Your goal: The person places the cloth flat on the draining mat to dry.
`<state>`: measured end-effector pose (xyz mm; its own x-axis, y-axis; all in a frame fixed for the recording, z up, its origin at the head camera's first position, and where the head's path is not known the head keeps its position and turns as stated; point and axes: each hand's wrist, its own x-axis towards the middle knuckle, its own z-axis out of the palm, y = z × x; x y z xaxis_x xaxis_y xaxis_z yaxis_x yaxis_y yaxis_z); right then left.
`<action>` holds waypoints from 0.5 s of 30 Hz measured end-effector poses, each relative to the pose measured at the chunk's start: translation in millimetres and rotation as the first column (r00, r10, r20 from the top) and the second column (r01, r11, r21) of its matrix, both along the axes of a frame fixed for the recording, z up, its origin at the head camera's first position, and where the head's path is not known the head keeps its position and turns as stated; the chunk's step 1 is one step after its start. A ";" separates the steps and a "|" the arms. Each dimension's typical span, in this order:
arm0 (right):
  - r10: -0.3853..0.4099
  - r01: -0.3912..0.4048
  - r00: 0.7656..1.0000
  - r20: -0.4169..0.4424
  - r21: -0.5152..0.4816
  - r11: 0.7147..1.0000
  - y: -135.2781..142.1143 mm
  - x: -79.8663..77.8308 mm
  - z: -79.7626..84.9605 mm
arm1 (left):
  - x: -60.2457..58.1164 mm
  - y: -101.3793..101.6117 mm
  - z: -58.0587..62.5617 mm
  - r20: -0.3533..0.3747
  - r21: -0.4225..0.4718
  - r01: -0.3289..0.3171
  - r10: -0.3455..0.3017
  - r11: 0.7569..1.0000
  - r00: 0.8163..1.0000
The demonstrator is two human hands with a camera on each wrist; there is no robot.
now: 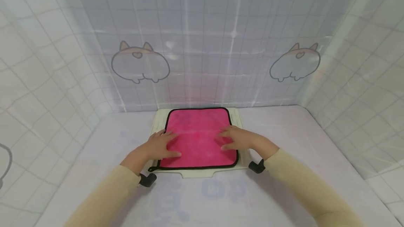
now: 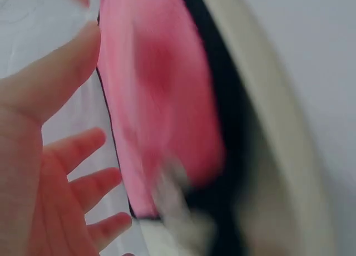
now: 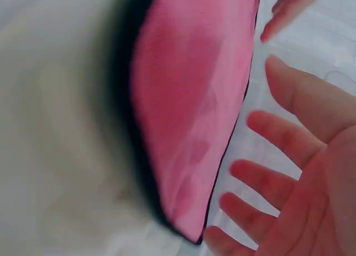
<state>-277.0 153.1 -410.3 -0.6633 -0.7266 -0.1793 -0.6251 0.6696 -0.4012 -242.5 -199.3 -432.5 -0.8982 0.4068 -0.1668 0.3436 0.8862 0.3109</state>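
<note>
A pink cloth [image 1: 199, 139] with black edging and a small loop at its near left corner lies flat on a cream-coloured board [image 1: 198, 173]. My left hand [image 1: 159, 145] is over the cloth's left side, fingers spread. Over the right side is my right hand [image 1: 238, 138], its fingers also apart. In the wrist views, a gap shows between the pink cloth [image 2: 161, 89] and the fingers of the left hand [image 2: 61, 172], and likewise beside the right hand [image 3: 300, 172]. Neither hand grips anything.
A pale cover with faint blue print lies over the table [image 1: 208, 206]. Behind it hangs a translucent grid-patterned curtain [image 1: 205, 45] with cartoon animal drawings, and similar grid sheets [image 1: 41, 62] close in both sides. Black wrist mounts [image 1: 147, 180] stick out below each sleeve.
</note>
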 end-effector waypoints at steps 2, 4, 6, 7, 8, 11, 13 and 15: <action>-0.016 0.016 1.000 -0.023 0.009 1.000 -13.5 -7.0 -0.8 | -7.7 14.0 -0.1 -0.003 -0.017 0.006 -0.006 1.000 1.000; -0.029 0.031 0.999 -0.039 0.046 0.998 -26.0 -12.9 -5.6 | -13.3 26.5 -1.8 0.027 -0.040 0.008 -0.007 0.999 1.000; -0.034 0.038 0.999 -0.041 0.107 0.994 -35.0 -16.6 -12.7 | -15.8 35.7 -3.8 0.067 -0.086 0.011 -0.006 0.996 0.998; -0.032 0.037 0.999 -0.040 0.144 0.989 -37.7 -17.5 -16.1 | -16.0 39.1 -4.5 0.087 -0.109 0.011 -0.001 0.994 0.996; -0.028 0.034 0.999 -0.037 0.185 0.982 -39.5 -17.9 -19.1 | -15.6 41.7 -4.5 0.108 -0.133 0.011 0.004 0.991 0.994; -0.010 0.018 0.999 -0.030 0.275 0.961 -38.3 -16.8 -24.7 | -12.9 45.1 -3.4 0.135 -0.195 0.017 0.010 0.981 0.991; 0.000 0.011 0.999 -0.036 0.305 0.952 -34.2 -16.3 -25.7 | -11.0 45.3 -1.0 0.130 -0.209 0.020 0.007 0.978 0.992; -0.002 0.012 0.999 -0.033 0.303 0.953 -29.6 -15.9 -25.1 | -9.2 44.2 1.4 0.123 -0.214 0.027 0.000 0.977 0.992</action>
